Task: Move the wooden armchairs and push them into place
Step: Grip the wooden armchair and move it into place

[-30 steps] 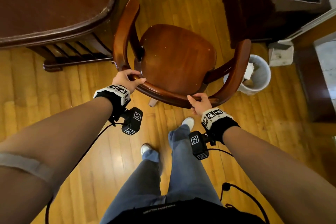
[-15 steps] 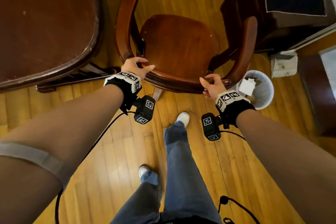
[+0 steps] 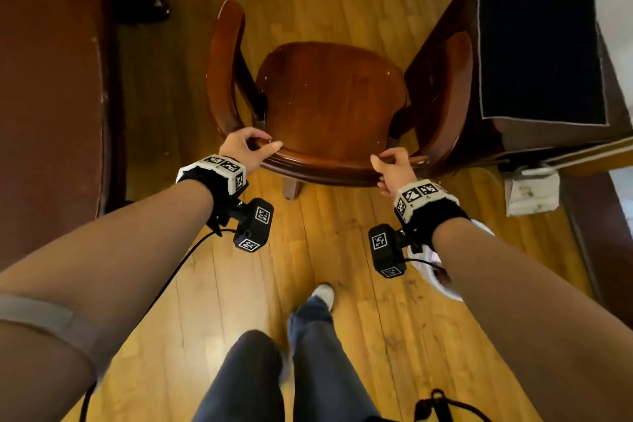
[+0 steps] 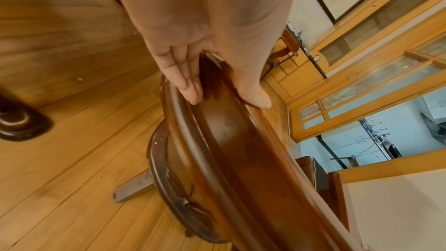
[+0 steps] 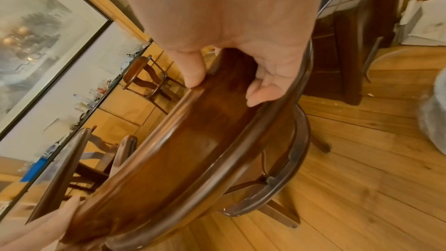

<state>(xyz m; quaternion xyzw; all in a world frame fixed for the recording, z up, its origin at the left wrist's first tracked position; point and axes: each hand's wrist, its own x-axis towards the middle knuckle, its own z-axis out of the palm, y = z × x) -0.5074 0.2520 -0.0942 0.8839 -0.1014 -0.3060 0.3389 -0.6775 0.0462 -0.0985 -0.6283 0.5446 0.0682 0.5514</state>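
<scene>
A dark wooden armchair [image 3: 334, 103] with curved armrests stands on the plank floor in front of me, its back rail nearest to me. My left hand [image 3: 248, 146] grips the left end of the curved back rail [image 4: 231, 140], fingers on the outer face and thumb on top. At the right end of that rail [image 5: 193, 140] my right hand [image 3: 392, 166] holds on, thumb over the top and fingers curled underneath. The chair's right armrest [image 3: 448, 96] lies close against a dark cabinet.
A large dark wooden table [image 3: 51, 96] runs along the left. The dark cabinet [image 3: 534, 55] with a black mat on top stands at the right, a white box [image 3: 532, 193] beside it. A white bin [image 3: 442, 271] peeks from under my right forearm. More chairs [image 5: 144, 81] stand by the far wall.
The chair has gone forward and to the right along the table, both hands keeping their hold on the back rail. The white bin now lies behind my right arm and I have stepped forward.
</scene>
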